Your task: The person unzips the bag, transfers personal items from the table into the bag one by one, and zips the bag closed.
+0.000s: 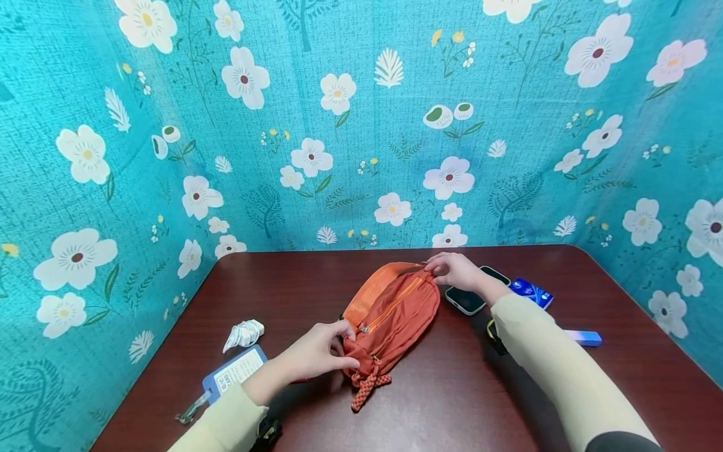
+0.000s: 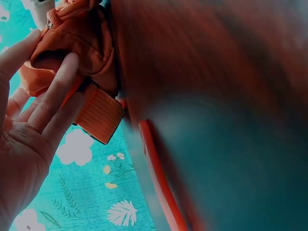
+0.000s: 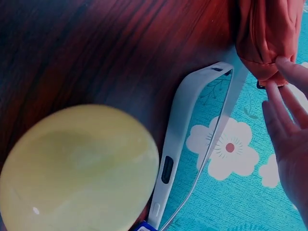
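One bag (image 1: pixel 402 317) lies between left hand (image 1: pixel 317 353) and right hand (image 1: pixel 460 272).

"CARD" legible on blue-edged ID badge (image 1: pixel 241 370), near left; rest too small. Blue packet (image 1: pixel 530 292), far right: lettering illegible.

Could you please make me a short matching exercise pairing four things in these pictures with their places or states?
Column one:
1. Orange bag
2. Blue card holder
3. Phone
4. Floral cloth

Column two:
a. Lying on the table, to the right of the bag
b. Hanging behind the table
c. Held at its two ends by the left hand and the right hand
d. Lying on the table, to the left of the bag

Right pairs: 1-c, 2-d, 3-a, 4-b.
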Demonstrator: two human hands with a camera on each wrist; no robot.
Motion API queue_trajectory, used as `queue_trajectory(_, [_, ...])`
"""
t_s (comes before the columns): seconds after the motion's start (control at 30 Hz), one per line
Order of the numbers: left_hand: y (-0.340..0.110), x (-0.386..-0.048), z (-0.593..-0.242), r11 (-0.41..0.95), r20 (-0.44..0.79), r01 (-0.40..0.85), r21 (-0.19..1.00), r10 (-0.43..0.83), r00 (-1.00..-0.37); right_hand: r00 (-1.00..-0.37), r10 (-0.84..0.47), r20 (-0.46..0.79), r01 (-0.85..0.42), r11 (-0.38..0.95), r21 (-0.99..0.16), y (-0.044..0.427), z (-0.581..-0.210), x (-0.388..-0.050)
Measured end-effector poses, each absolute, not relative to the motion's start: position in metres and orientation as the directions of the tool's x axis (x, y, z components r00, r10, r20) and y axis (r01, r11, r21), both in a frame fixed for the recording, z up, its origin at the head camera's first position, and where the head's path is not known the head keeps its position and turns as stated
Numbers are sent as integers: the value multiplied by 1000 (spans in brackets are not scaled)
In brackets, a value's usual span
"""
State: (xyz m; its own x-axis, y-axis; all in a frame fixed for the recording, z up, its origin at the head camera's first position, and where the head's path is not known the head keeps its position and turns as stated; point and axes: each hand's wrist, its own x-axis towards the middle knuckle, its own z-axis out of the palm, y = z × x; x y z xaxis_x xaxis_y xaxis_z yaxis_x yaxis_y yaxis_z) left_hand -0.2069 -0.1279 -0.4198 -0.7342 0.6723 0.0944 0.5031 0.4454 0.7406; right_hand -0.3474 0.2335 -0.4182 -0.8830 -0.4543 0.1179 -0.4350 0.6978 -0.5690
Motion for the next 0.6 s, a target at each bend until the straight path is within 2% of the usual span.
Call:
queue_trajectory(0.17, [-129, -207, -420, 442, 115, 530, 723, 680, -724, -868, -465, 174, -484, 718, -500, 233, -410, -341])
queue_trajectory(0.33, [-131, -207, -419, 419, 141, 543, 728, 683, -717, -836, -498, 230, -538, 660, -525, 222, -395, -326])
queue_trajectory(0.6, [-131, -207, -420, 388, 170, 549, 741, 682, -711, -735, -624, 266, -642, 515, -567, 178, -381, -299])
